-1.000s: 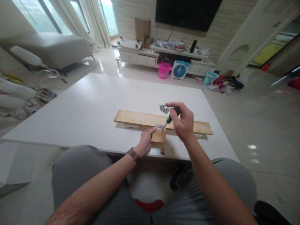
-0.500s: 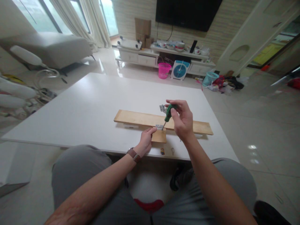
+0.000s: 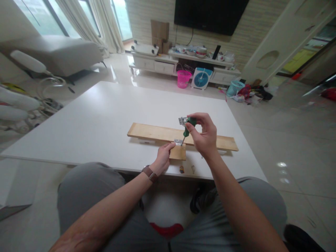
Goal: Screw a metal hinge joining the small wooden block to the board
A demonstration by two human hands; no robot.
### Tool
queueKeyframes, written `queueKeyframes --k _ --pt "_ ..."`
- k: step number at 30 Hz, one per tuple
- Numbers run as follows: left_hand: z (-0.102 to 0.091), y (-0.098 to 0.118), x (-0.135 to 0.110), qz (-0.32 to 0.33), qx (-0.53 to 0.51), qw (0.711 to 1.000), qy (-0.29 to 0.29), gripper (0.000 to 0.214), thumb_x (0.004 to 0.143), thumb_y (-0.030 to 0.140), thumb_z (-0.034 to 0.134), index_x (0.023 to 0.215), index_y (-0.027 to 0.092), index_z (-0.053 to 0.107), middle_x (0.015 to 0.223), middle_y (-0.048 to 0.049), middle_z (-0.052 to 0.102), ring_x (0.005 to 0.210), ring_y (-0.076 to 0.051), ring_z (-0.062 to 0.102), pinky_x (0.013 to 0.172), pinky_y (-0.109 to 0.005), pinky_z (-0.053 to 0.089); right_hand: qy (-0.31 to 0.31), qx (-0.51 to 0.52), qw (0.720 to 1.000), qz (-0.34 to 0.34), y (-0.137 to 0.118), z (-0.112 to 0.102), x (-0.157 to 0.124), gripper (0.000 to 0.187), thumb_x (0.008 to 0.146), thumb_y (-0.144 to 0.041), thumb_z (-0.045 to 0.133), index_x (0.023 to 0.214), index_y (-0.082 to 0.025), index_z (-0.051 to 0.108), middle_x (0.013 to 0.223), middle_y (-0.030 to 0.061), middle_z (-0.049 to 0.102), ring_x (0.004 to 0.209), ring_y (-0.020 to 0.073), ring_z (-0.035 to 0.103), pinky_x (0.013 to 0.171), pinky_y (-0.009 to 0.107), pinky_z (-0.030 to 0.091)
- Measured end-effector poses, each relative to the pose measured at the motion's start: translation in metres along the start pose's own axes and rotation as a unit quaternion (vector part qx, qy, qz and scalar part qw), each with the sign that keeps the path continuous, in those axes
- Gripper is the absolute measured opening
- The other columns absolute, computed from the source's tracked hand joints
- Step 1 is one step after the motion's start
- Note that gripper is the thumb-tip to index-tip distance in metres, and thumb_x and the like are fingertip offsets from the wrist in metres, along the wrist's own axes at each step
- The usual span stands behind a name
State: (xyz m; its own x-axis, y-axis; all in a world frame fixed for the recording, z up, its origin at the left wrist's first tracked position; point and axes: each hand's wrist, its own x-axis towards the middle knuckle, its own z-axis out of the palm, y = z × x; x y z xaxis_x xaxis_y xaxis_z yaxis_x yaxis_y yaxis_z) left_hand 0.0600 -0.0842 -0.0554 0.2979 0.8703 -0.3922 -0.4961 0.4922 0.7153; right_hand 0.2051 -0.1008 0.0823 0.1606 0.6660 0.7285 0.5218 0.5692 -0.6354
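My right hand (image 3: 205, 134) is closed round the green handle of a screwdriver (image 3: 189, 126). The screwdriver leans, its tip down at the near edge of a metal hinge (image 3: 178, 142). That hinge lies across the joint between a long wooden board (image 3: 157, 133) and a small wooden piece (image 3: 179, 152). My left hand (image 3: 165, 155) pinches the small piece at its left side, thumb close to the hinge. Just beyond the board lie more metal hinges (image 3: 181, 121), partly hidden by my right hand.
The board rests raised on white supports (image 3: 146, 141) on a white table (image 3: 105, 115). Near the table's front edge lie a small cartoon figure (image 3: 181, 169) and a small clear bag (image 3: 193, 169). A pink basket (image 3: 184, 79) and a blue fan (image 3: 202, 78) stand on the floor beyond.
My right hand's fingers have shifted and turned round the screwdriver handle, which now stands slightly differently. The tip stays at the hinge; my left hand has not moved.
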Motion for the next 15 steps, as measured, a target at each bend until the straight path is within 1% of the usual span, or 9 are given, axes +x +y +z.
queueKeyframes --k 4,9,15 --pt "0.0009 0.0006 -0.0008 0.000 -0.003 1.000 -0.001 0.038 0.058 0.039 0.099 0.078 0.015 0.077 0.084 -0.0083 0.080 0.076 -0.021 0.070 0.072 -0.031 0.052 -0.005 -0.005 1.000 0.009 -0.0016 -0.0006 0.0008 0.018 0.097 -0.030 0.075 0.115 -0.028 0.070 0.110 0.0009 0.079 0.095 0.0184 0.075 0.084 0.039 0.061" --pt "0.0021 0.0000 -0.0005 -0.011 0.002 1.000 0.012 0.042 0.054 0.041 0.098 0.078 0.015 0.076 0.080 -0.0060 0.077 0.073 -0.019 0.067 0.069 -0.029 0.052 -0.024 -0.003 0.999 0.025 -0.0046 -0.0015 -0.0002 0.021 0.099 -0.027 0.072 0.120 -0.029 0.071 0.115 0.0016 0.080 0.098 0.0187 0.076 0.087 0.039 0.062" --pt "0.0022 -0.0001 -0.0015 -0.002 0.018 1.000 0.010 0.038 0.057 0.040 0.095 0.078 0.015 0.075 0.079 -0.0045 0.075 0.072 -0.017 0.065 0.066 -0.028 0.049 0.004 -0.012 1.000 0.013 -0.0056 -0.0018 -0.0013 0.020 0.100 -0.029 0.072 0.120 -0.031 0.072 0.116 0.0023 0.081 0.098 0.0202 0.077 0.087 0.041 0.064"
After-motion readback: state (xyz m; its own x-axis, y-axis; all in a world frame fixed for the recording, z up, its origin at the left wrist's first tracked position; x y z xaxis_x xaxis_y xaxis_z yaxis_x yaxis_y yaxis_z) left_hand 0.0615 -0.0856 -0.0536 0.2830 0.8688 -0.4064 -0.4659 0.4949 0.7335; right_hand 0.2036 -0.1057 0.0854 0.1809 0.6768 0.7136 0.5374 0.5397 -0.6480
